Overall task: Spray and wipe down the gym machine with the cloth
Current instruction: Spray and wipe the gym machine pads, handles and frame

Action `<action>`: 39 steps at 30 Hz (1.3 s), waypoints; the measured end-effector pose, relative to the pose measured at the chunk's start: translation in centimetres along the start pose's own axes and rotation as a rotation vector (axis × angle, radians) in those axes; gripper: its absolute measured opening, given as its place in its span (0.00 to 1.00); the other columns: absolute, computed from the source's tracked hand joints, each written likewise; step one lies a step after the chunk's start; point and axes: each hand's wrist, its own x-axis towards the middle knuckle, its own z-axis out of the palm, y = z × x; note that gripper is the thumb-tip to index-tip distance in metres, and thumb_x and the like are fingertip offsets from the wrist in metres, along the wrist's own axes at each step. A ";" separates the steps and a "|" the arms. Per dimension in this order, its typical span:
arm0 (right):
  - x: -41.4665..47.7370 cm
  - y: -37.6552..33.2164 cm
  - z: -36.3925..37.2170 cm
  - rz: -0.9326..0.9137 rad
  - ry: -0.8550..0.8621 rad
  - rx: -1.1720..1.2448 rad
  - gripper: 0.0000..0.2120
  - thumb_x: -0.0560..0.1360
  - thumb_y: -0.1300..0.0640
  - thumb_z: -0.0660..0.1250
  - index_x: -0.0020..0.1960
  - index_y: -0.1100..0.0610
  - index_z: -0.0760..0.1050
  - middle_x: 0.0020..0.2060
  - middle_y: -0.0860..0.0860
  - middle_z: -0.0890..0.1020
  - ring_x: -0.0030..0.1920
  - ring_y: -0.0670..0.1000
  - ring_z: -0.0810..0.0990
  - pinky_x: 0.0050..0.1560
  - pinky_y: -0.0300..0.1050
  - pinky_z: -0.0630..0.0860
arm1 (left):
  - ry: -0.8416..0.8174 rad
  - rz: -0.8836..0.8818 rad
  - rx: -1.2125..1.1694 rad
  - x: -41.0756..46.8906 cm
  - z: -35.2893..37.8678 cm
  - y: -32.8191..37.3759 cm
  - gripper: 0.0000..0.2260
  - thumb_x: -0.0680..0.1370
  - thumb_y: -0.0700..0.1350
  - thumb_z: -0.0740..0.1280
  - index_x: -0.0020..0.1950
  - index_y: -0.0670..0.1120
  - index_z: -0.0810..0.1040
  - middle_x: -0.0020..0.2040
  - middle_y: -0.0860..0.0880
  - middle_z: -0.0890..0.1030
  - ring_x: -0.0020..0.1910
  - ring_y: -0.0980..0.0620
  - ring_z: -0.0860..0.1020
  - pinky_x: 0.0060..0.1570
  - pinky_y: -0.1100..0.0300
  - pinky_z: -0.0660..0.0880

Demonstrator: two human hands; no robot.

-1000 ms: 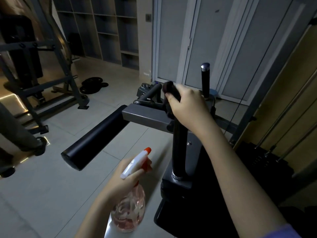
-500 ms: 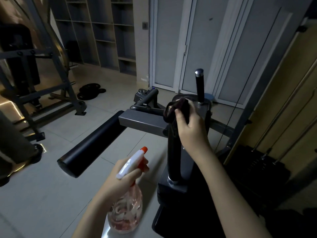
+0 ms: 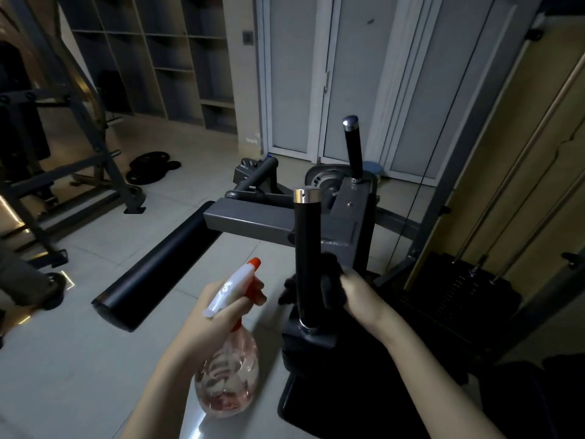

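Item: gym machine (image 3: 247,221), wipe-down in progress. The right hand (image 3: 364,299) is gripping the dark cloth (image 3: 330,286), fingers curled and pressing it round the lower part of the near upright handle (image 3: 306,248), just above its socket. A second ago hand and cloth were sitting at the top of this handle, covering its end. They are now sitting low, and the chrome cap (image 3: 306,195) is showing bare. Judged from this, one top-to-bottom stroke of the grip is finishing. The far handle (image 3: 354,150), the cross-beam and the foam roller (image 3: 158,267) are probably still awaiting the cloth. The left hand (image 3: 218,315) is holding the spray bottle (image 3: 226,375) upright, left of the handle and apart from it, much where it was before. Its fingers are wrapping the neck under the white head, with one lying by the orange trigger, and no spray is showing. Containers: the bottle's clear round body is carrying a pink-tinted liquid, but its level is too blurred to read. The shelving unit (image 3: 177,58) at the back wall is standing in shadow, so the contents of its compartments cannot be told. Loose weight plates (image 3: 152,167) are lying on the floor beyond.
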 end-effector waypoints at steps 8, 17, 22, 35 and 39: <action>-2.7 0.9 1.4 -0.147 0.156 -0.261 0.13 0.78 0.53 0.60 0.36 0.54 0.69 0.31 0.47 0.73 0.32 0.40 0.74 0.33 0.26 0.67 | -0.019 -0.034 0.034 -0.1 -0.3 -1.3 0.18 0.67 0.45 0.62 0.56 0.58 0.77 0.44 0.49 0.84 0.48 0.50 0.80 0.47 0.57 0.75; -5.0 3.5 0.0 -0.552 0.112 -0.905 0.20 0.71 0.50 0.58 0.54 0.64 0.76 0.46 0.57 0.81 0.47 0.58 0.81 0.50 0.47 0.79 | -0.032 -0.037 0.052 -0.8 0.4 -1.6 0.18 0.69 0.44 0.60 0.58 0.54 0.76 0.45 0.51 0.83 0.47 0.55 0.79 0.49 0.60 0.74; -7.1 2.6 0.3 -1.030 0.309 -0.826 0.14 0.77 0.54 0.57 0.60 0.58 0.71 0.52 0.56 0.79 0.56 0.56 0.76 0.62 0.51 0.71 | -0.009 -0.054 0.037 -1.9 0.3 -1.6 0.17 0.69 0.44 0.60 0.56 0.53 0.76 0.46 0.52 0.83 0.46 0.58 0.80 0.48 0.58 0.75; -6.0 9.1 3.6 -1.079 0.132 -1.307 0.16 0.68 0.63 0.59 0.51 0.61 0.82 0.53 0.55 0.83 0.52 0.50 0.82 0.61 0.43 0.69 | 0.024 -0.069 0.036 -3.6 0.2 -2.0 0.16 0.68 0.44 0.61 0.54 0.53 0.78 0.44 0.56 0.83 0.43 0.62 0.79 0.43 0.68 0.74; -6.0 8.4 2.3 -1.145 0.164 -1.193 0.12 0.68 0.59 0.64 0.48 0.60 0.82 0.49 0.53 0.84 0.50 0.51 0.82 0.60 0.45 0.69 | -0.027 -0.055 0.060 -3.7 0.5 -1.7 0.18 0.68 0.49 0.63 0.57 0.50 0.78 0.47 0.54 0.83 0.46 0.58 0.80 0.45 0.64 0.76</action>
